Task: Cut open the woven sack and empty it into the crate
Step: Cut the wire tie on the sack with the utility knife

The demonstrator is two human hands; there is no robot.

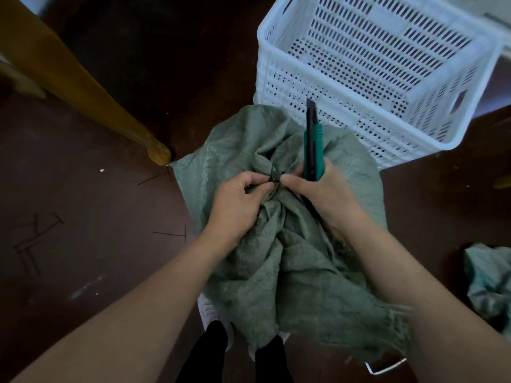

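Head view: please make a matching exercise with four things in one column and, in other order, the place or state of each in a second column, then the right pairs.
Things:
1. sack
2. crate
3. knife
4. tie

Places or states:
A. pinched between fingers of both hands
B. empty, on the floor beyond the sack
C. held upright in the right hand, blade out
D. green, mouth bunched shut, gripped by the left hand

Pairs: 1-D, 2-B, 3-C, 4-A
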